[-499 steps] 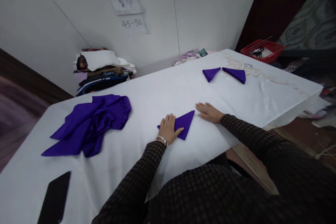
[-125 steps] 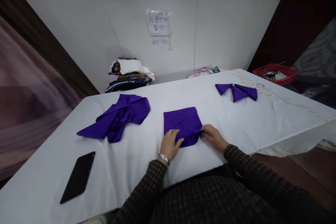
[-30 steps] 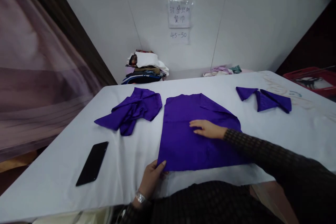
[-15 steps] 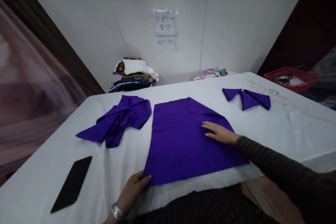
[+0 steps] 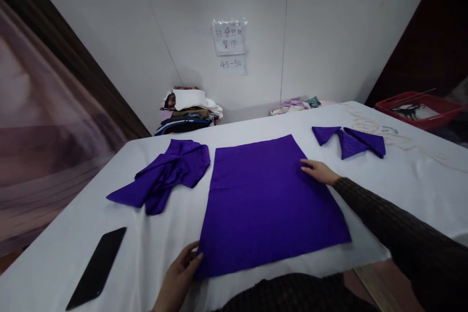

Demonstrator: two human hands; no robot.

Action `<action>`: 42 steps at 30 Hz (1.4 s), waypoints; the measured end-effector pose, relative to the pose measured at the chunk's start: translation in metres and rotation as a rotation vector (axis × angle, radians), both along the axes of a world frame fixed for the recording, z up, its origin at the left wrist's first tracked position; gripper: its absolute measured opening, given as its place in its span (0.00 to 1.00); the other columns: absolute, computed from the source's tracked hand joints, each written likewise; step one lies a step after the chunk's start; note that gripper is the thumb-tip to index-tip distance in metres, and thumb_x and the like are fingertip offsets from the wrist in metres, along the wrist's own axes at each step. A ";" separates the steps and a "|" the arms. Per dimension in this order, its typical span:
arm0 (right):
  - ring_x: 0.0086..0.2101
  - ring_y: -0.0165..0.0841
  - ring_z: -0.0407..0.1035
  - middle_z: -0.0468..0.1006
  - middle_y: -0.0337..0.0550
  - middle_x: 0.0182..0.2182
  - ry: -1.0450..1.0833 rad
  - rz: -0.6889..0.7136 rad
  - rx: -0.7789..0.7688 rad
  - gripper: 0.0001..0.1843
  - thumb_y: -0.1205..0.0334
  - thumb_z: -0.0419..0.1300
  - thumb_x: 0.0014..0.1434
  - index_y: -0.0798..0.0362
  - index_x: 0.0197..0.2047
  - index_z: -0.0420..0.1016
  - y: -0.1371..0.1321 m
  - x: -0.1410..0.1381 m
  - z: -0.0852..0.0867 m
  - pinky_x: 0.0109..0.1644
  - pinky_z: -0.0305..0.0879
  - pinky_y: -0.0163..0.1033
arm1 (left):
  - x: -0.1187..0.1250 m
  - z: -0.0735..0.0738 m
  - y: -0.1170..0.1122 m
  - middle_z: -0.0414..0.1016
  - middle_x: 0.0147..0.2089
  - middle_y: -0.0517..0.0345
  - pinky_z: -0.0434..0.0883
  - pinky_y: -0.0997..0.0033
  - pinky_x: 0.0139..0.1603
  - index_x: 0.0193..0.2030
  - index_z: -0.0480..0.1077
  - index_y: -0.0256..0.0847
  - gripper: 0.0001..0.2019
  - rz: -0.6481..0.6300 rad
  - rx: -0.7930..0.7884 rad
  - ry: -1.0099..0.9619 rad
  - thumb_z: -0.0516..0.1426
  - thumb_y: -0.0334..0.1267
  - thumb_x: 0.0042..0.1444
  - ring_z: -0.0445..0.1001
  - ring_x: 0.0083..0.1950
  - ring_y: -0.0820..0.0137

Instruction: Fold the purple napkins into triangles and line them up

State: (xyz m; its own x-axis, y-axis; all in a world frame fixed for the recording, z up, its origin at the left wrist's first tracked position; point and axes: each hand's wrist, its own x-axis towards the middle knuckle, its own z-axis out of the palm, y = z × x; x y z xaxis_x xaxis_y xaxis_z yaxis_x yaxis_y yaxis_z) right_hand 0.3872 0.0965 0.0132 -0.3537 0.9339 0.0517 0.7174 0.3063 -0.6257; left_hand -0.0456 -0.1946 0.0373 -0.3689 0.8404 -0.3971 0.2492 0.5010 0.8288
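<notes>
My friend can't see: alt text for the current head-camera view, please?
A flat purple cloth lies on a white-draped table, left hand at its near left corner, right hand at its right edge. Crumpled purple fabric and a black phone lie left; three folded purple pieces, far right.

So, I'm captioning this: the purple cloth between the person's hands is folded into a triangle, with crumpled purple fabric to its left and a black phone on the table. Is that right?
Not the shape: the head view shows that purple cloth spread out as a broad, four-sided piece. The crumpled purple fabric and black phone are as you say.
</notes>
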 end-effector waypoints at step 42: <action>0.56 0.42 0.63 0.72 0.46 0.53 0.098 0.056 0.249 0.13 0.55 0.52 0.60 0.46 0.45 0.73 -0.192 0.082 0.007 0.58 0.63 0.51 | 0.008 0.060 -0.002 0.72 0.25 0.58 0.71 0.71 0.34 0.28 0.76 0.41 0.19 -0.154 0.176 0.207 0.60 0.56 0.41 0.71 0.30 0.68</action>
State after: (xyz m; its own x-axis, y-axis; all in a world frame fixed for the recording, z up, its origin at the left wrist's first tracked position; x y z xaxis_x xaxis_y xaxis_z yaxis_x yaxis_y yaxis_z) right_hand 0.4695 -0.0952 0.0197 -0.3865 0.8672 0.3140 0.6344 0.4971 -0.5920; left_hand -0.0373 -0.1970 0.0971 -0.2894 0.9419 -0.1704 0.4833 0.2974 0.8234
